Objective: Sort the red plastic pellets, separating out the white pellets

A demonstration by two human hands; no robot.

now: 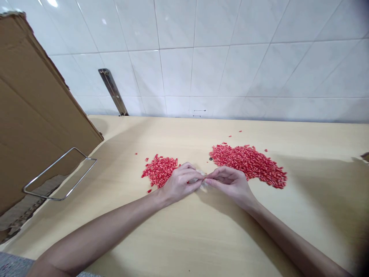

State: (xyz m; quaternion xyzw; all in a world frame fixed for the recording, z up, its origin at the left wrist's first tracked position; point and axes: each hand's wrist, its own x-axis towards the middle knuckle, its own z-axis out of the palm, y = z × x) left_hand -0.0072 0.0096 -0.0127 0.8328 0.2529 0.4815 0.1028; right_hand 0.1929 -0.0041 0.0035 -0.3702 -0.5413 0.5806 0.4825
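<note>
My left hand (181, 181) and my right hand (233, 184) meet fingertip to fingertip above the table. Both are closed in a pinch, and whatever sits between the fingertips is too small and covered to make out. Just beneath and behind them a whitish, see-through scrap (203, 187) shows in part. Beside my left hand lies a smaller heap of short red tube-like pieces (159, 171), partly covered by that hand. A larger heap of the same red pieces (250, 163) spreads behind and to the right of my right hand.
A small black ring (211, 159) lies at the larger heap's left edge. Stray red pieces dot the pale wooden table (173, 234). Cardboard (37, 107) stands at the left, with a bent wire frame (60, 199) before it. A metal bracket (113, 92) leans by the tiled wall (175, 73).
</note>
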